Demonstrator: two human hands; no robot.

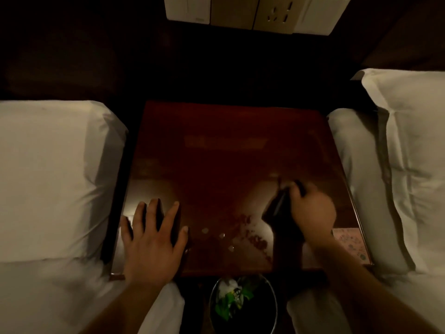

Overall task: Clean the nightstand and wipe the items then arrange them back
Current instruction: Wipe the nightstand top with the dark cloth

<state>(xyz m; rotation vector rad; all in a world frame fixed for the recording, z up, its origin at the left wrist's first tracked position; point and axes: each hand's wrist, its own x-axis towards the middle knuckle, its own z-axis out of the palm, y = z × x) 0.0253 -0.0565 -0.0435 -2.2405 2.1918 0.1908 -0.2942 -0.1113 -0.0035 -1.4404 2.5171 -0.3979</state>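
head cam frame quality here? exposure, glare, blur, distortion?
Head view: badly underexposed, wall and far nightstand nearly black; only the pillows and switch panel read bright. Soft glare patches on the glossy top near both hands. Right hand and its dark object are motion-blurred; left hand sharper. Wide-angle bowing at the edges.

no legible text; print on card [352, 244] too blurred.

Bare forearms, no sleeves, rings or watch.
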